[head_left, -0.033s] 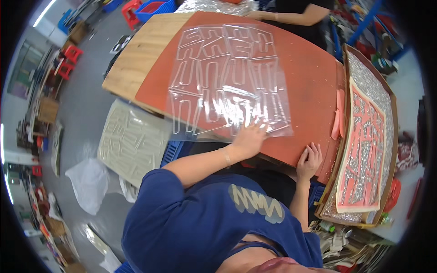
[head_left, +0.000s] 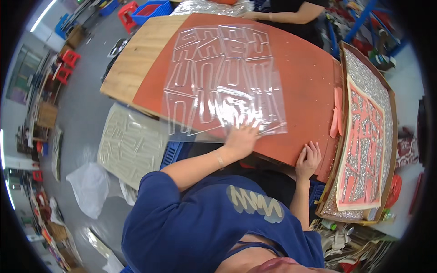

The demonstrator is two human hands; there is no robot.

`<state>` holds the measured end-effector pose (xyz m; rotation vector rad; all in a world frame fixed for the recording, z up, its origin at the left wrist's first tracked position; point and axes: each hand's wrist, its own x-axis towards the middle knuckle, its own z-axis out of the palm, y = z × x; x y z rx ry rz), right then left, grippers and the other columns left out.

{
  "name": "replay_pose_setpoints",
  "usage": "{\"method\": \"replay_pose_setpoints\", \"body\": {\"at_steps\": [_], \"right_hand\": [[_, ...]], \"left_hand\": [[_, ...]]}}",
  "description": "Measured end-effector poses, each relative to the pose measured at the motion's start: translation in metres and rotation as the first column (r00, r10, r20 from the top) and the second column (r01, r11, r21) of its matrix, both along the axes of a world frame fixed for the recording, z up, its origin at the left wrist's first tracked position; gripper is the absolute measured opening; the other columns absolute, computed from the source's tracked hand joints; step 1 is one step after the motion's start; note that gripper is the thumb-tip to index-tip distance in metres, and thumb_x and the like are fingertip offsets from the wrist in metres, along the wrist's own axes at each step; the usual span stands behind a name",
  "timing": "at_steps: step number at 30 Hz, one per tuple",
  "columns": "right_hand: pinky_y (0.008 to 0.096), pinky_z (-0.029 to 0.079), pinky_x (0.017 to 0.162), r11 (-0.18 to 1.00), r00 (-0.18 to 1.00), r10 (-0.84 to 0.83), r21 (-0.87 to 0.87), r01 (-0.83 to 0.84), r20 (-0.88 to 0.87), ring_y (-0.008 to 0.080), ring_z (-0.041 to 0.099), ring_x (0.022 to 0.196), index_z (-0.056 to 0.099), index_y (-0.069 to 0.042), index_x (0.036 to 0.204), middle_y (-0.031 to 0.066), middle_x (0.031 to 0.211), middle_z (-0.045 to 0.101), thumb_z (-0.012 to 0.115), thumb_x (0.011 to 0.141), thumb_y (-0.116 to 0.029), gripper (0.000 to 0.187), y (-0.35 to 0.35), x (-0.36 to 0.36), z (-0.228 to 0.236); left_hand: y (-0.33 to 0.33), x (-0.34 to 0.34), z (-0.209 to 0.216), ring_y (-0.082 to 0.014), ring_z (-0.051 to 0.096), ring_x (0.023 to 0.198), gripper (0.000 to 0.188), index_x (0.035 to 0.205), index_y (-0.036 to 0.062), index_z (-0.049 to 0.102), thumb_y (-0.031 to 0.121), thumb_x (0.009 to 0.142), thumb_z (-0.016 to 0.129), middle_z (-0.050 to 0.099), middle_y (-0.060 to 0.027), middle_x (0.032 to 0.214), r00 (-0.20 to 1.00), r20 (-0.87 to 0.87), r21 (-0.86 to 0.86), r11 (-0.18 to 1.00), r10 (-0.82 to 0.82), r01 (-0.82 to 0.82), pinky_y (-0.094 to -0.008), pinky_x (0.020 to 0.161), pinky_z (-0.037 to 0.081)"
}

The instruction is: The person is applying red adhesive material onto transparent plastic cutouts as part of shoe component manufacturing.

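Observation:
A clear plastic sheet (head_left: 232, 70) with raised moulded outlines lies on the red board (head_left: 305, 82) in front of me. My left hand (head_left: 241, 140) rests on its near edge, fingers spread flat toward the glare on the plastic. Part of the sheet overhangs the board's near left edge. At the board's near right edge lies my right hand (head_left: 309, 159), its fingers stretched out and apart from the sheet. Pink strips (head_left: 336, 113) sit to the right of that hand, farther back.
To the right, a shallow box (head_left: 346, 52) holds glittery silver material and a pink cut-out sheet (head_left: 364, 145). A pale moulded sheet (head_left: 132, 145) is at lower left, near a white bag (head_left: 88, 186). Another person's arm (head_left: 291, 17) reaches over the far edge.
My left hand and the clear sheet have shifted slightly left across the board. My right hand stays at the near right edge.

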<state>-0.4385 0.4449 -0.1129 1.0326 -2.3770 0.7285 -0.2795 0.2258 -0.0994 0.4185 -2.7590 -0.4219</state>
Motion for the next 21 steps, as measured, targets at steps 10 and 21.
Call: {"method": "replay_pose_setpoints", "body": {"at_steps": [10,21], "right_hand": [[0.0275,0.051,0.054,0.788,-0.191,0.607,-0.553,0.272,0.771,0.0157,0.063,0.072,0.042,0.001,0.131,0.0156,0.096,0.065,0.057,0.091,-0.020,0.047,-0.088,-0.022,0.048],[0.0415,0.050,0.067,0.987,0.711,0.102,-0.163,0.017,0.696,0.0303,0.066,0.073,0.039,0.003,0.129,0.0219,0.088,0.064,0.054,0.089,-0.014,0.046,-0.096,-0.079,0.023]], "left_hand": [[-0.005,0.044,-0.002,-0.0329,0.049,0.121,0.041,0.120,-0.0015,0.052,0.006,0.081,0.059,0.055,-0.0169,0.125,0.904,-0.302,0.049,0.942,-0.304,0.333,-0.0508,0.105,0.032],[0.004,-0.022,-0.019,-0.0331,0.046,0.123,0.033,0.117,-0.0007,0.055,0.013,0.086,0.054,0.057,-0.0158,0.122,0.850,-0.226,0.102,0.856,-0.476,0.506,-0.0533,0.106,0.028]]}}
